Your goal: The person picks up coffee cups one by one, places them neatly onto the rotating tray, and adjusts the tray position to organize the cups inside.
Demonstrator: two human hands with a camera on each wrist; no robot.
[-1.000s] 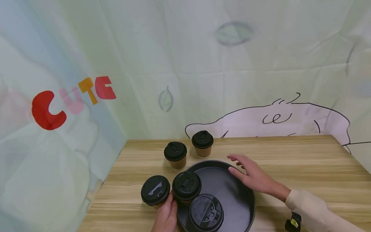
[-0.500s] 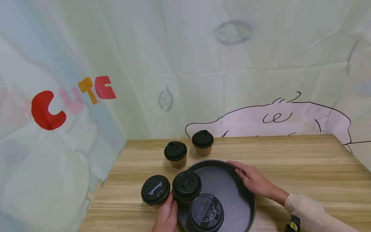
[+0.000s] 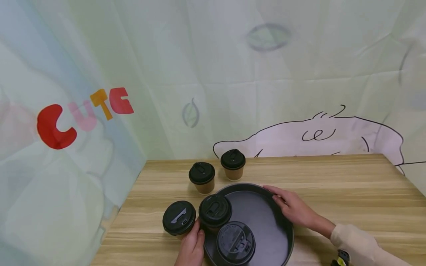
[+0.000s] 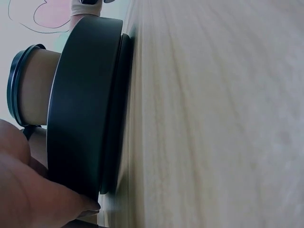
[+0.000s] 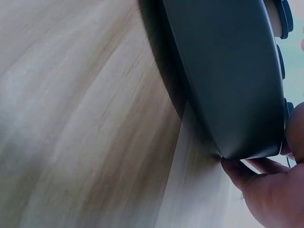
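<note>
A round dark tray (image 3: 266, 236) lies on the wooden table, seen edge-on in both wrist views. My left hand (image 3: 191, 245) grips its left side, with fingertips low on the outer wall in the left wrist view. On the opposite side, my right hand (image 3: 294, 208) holds the rim, thumb over the edge and fingers along the outside wall (image 5: 228, 80). Inside the tray stand two lidded paper coffee cups, one farther back (image 3: 215, 210) and one nearer (image 3: 236, 243). A third lidded cup (image 3: 179, 218) stands outside, just left of my left hand.
Two more lidded cups stand behind the tray, one at its back left (image 3: 202, 177) and one farther back (image 3: 233, 164). The wooden table (image 3: 359, 192) extends to the right. A printed curtain (image 3: 199, 74) hangs behind the table.
My right hand has come down from above the tray's right edge and taken hold of the rim. The cups in the tray have shifted very slightly; my left hand has barely moved.
</note>
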